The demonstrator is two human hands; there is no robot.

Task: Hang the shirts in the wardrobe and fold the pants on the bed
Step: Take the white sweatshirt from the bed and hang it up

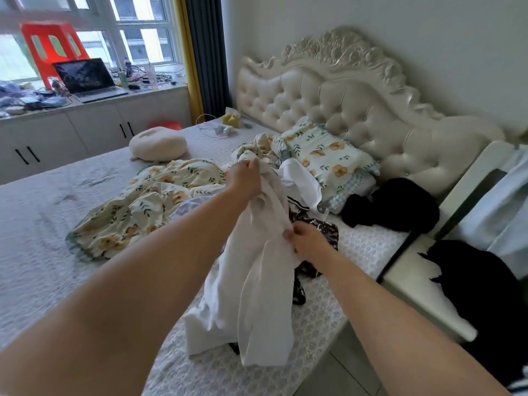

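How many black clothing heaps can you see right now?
2. One black heap lies on the bed by the floral pillow; another black heap sits on the nightstand. More may be buried.

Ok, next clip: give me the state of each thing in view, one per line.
left hand: closed on the white garment's top
right hand: pinching the white garment lower down
white garment: lifted, hanging crumpled onto the bed
floral quilt: rumpled, unfolded
black clothing: heaped by the pillow
laptop: open
cabinet doors: shut
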